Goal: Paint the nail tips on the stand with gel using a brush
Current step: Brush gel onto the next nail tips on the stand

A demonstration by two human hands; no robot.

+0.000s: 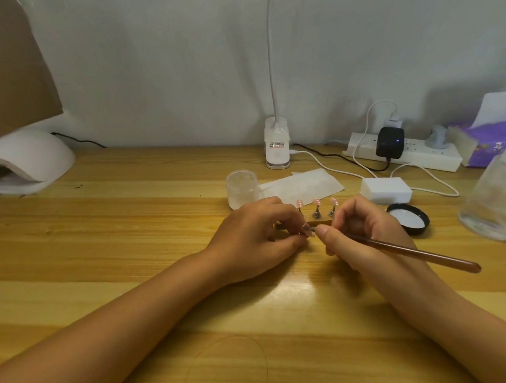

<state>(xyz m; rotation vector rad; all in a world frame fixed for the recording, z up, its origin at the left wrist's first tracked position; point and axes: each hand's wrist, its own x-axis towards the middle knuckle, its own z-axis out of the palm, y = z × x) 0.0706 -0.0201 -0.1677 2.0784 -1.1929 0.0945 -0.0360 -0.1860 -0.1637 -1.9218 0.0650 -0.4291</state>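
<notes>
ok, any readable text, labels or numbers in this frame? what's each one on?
None can be read.
Clip lamp base: a sticker with dark print, too small and blurred to read.
Purple tissue pack: pale characters on its side, blurred and partly cut off by the clear bottle.

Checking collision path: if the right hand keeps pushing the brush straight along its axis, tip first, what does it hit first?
Probably the nail tip pinched in the left hand. The right hand aims the brush leftward at it; the tip seems at or nearly touching, depth unclear.
</notes>
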